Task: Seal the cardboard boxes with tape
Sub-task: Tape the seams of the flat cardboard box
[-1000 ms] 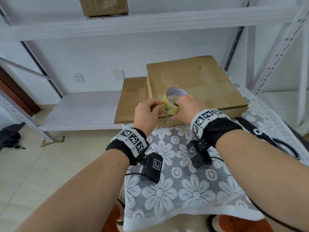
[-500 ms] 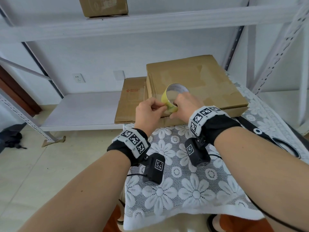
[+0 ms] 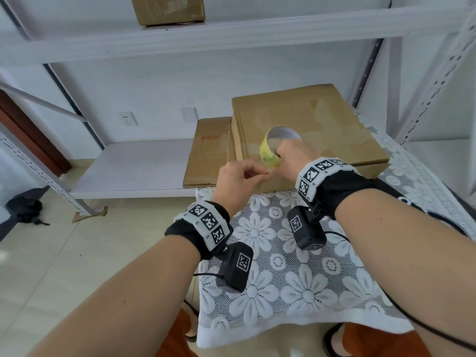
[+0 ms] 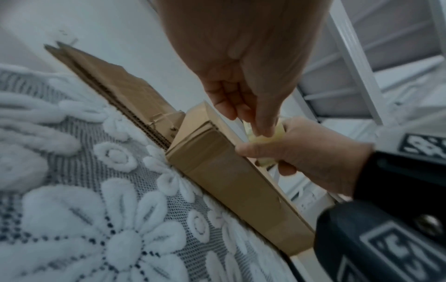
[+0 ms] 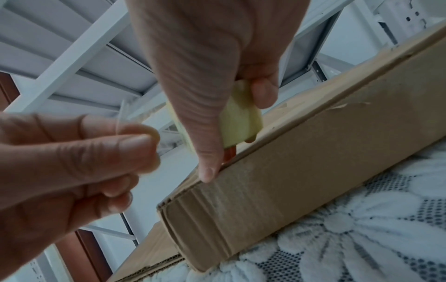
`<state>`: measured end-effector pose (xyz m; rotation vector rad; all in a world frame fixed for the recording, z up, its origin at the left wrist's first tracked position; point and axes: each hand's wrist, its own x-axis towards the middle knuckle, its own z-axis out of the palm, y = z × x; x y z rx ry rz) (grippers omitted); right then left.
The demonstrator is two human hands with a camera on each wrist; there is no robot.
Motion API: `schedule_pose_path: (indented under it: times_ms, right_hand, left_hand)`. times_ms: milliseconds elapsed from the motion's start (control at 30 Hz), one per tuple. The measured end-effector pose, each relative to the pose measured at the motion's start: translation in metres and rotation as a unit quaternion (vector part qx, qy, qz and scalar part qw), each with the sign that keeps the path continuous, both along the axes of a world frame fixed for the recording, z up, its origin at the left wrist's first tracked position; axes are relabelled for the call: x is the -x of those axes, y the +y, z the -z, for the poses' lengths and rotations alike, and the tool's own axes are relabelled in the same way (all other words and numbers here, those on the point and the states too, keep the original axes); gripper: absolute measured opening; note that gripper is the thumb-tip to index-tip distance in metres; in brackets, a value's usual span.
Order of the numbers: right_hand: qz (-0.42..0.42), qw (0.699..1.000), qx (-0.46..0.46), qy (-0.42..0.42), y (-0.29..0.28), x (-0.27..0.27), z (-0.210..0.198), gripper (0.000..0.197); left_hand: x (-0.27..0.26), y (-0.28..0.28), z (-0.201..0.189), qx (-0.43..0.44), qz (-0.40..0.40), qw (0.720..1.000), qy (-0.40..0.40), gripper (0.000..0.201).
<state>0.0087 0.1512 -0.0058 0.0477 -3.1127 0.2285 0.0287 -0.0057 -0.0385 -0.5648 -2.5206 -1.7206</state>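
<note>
White shelving (image 3: 231,34), white wall (image 3: 154,94), tiled floor (image 3: 51,266).

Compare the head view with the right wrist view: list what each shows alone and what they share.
Only the head view shows the brown box on the upper shelf, the wall socket, the floor and both wristbands.

Only the right wrist view shows the left hand's fingertips pinching the peeled tape end, and the big box's crumpled near corner.

Both show the left hand, the right hand gripping the tape roll, the big box and the lace cloth.
</note>
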Motion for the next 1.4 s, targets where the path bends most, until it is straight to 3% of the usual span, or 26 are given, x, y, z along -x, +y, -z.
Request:
schedule_pose_path:
  times_ms: [167,300,500,633,933,1133,1400]
  right_hand:
    - [-0.002,1.000,-0.018,0.008,0.002,-0.001,0.002,0.049]
    - [-0.003,1.000,-0.018,0.012,0.001,-0.001,0.004,0.051]
    - [-0.020,0.998,-0.025,0.048,0.004,-0.006,0.013,0.040]
    - [-0.051,0.995,-0.045,0.071,0.007,-0.008,0.016,0.023]
    - [-0.130,0.988,-0.053,0.067,0.016,-0.015,0.016,0.057]
    - [-0.144,0.983,-0.103,0.053,0.017,-0.024,0.008,0.040]
    - [-0.128,0.984,-0.110,0.054,-0.001,-0.022,0.003,0.040]
  left_hand:
    - [0.011,-0.012,0.016,0.022,-0.046,0.998,-0.032,0.022]
    - [0.007,-0.001,0.018,0.072,-0.059,0.996,0.003,0.023]
    - [0.020,0.022,0.026,0.148,-0.131,0.980,0.024,0.037]
    - [0.020,0.022,0.027,0.136,-0.137,0.980,0.039,0.046]
    - [0.020,0.021,0.030,0.119,-0.149,0.980,0.053,0.043]
    - [0.021,0.017,0.039,0.115,-0.152,0.979,0.069,0.047]
    - [0.024,0.017,0.043,0.099,-0.169,0.978,0.073,0.051]
